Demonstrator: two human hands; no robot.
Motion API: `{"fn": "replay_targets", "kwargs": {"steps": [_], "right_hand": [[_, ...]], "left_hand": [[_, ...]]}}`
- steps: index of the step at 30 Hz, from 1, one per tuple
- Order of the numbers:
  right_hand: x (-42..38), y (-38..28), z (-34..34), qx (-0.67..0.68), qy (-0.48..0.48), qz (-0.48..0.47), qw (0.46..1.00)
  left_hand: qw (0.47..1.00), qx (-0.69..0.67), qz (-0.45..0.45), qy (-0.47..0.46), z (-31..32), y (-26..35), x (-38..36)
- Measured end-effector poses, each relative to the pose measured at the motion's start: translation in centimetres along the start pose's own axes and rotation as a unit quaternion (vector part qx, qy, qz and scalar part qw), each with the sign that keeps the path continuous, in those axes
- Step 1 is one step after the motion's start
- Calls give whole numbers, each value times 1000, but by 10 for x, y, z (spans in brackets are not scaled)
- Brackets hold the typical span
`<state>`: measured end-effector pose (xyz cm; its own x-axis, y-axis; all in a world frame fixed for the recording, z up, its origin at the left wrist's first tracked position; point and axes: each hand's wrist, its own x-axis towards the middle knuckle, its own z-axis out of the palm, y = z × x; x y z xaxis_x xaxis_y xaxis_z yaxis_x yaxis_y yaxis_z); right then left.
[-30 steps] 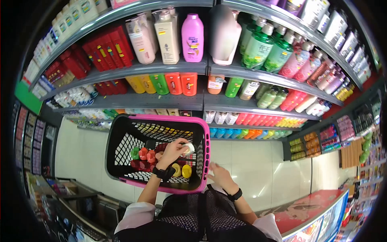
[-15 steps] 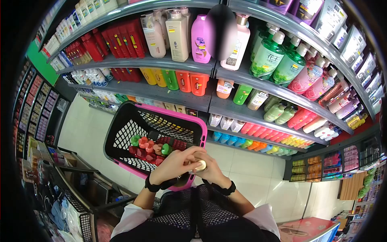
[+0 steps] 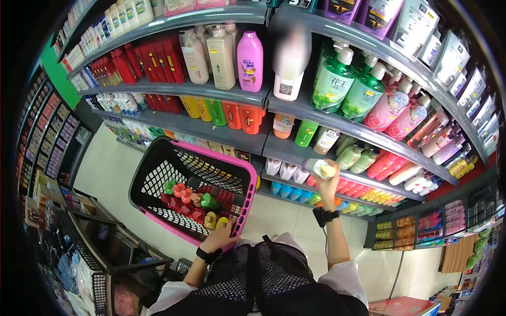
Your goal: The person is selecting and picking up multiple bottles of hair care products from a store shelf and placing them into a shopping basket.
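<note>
My right hand (image 3: pixel 328 181) is raised toward the lower shelf and grips a white bottle with a pale yellow cap (image 3: pixel 320 168), held on its side in front of the rows of bottles there. My left hand (image 3: pixel 221 238) rests on the near rim of a black mesh shopping basket with a pink rim (image 3: pixel 211 157), fingers curled over the edge. The basket holds several small bottles with red, green and yellow caps (image 3: pixel 192 203). Both wrists wear black bands.
Grey store shelves (image 3: pixel 232 95) carry rows of shampoo and lotion bottles in red, white, pink, green and orange. More shelving runs along the left aisle. A black wire rack (image 3: pixel 100 247) stands at lower left. The floor is pale tile.
The white bottle passed from both hands at the basket rim to my right hand alone, which rose to the shelf. My left hand dropped to the basket's near rim.
</note>
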<state>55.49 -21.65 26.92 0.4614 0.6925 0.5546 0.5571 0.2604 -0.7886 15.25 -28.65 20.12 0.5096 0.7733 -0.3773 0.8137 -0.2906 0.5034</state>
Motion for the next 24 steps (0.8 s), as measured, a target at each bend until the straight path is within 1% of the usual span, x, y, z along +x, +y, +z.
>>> {"fn": "replay_targets", "kwargs": {"steps": [1,2,4,6,10,11,12,14,15,16,18,20,22,24], "right_hand": [[9,16,-4,-3,0,1,1000],[18,30,-7,-6,1,3,1000],[33,44,-12,-19,-12,-7,1000],[41,58,-13,-82,-38,-42,995],[52,92,-13,-104,-52,-54,992],[55,103,-11,-31,-54,-24,998],[56,114,-8,-29,-60,-26,997],[59,130,-3,-26,-37,-3,999],[59,135,-1,-18,-37,22,999],[59,139,1,-16,-39,22,999],[59,143,3,-63,-49,-14,997],[60,142,3,-64,-70,-12,995],[60,148,4,-67,-86,-6,994],[69,154,8,-73,-81,-40,993]], "left_hand": [[999,-39,5,-16,-4,16,-8],[999,-42,4,-13,0,18,-8],[995,-71,-64,-27,8,19,-9],[996,-65,-55,2,10,21,-15],[997,-47,-59,17,18,19,-15],[998,-40,-53,24,21,19,-16],[996,-44,-69,34,21,22,-18],[993,-54,-84,70,24,25,-19],[992,-54,-86,72,25,23,-19],[992,-56,-78,84,26,20,-19],[991,-59,-72,98,28,19,-20],[991,-51,-90,89,31,21,-21],[991,-53,-87,89,32,18,-22],[991,-54,-84,90,28,19,-23]]}}
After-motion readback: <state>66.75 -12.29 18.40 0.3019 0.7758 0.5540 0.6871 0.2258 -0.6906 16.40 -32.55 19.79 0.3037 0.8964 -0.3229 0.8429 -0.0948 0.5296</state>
